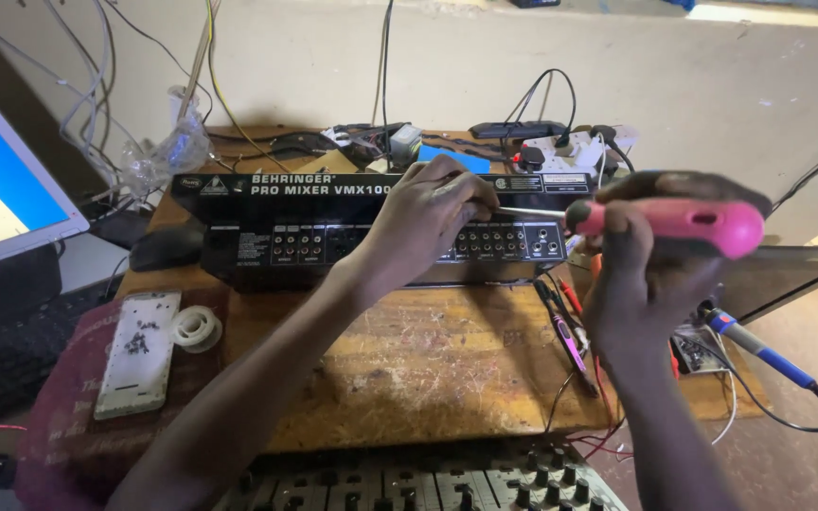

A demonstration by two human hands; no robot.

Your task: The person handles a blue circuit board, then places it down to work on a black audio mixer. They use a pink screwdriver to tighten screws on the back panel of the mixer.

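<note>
Right hand [660, 274]: closed around pink screwdriver [684, 222] handle.
Left hand [428, 218]: fingers pinching screwdriver shaft against black mixer [267, 232].
Near left: phone back [139, 352].

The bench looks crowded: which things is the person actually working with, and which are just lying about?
In use:
black mixer
pink-handled screwdriver, in the right hand
left hand, on the mixer's back panel

Lying about:
white phone back
solder reel
blue-handled soldering iron
power strip

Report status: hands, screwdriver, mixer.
Right hand grips pink-handled screwdriver, shaft level, tip toward mixer rear panel. Left hand on that panel at the tip. Loose wires lie beside the mixer, not blocking.
</note>
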